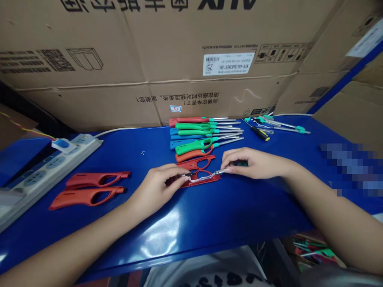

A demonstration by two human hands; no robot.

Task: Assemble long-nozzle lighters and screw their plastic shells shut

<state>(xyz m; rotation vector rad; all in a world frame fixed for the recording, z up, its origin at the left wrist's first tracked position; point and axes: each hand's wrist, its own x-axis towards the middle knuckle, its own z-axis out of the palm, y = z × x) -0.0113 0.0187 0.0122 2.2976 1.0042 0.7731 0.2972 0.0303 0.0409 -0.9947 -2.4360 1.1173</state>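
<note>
From the lower left, the left hand (158, 181) stretches forward over the blue table (227, 223), its grip pinching a small black part (189, 174). The right hand (248, 162) faces it, fingers curled, its grip seemingly pinching a metal tube (219, 172), partly hidden by the fingertips. White wires (203, 179) run between the parts above red shell halves (187, 164).

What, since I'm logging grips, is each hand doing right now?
Left hand: closed, pinching a small black part.
Right hand: closed, pinching a metal piece with white wires.
</note>
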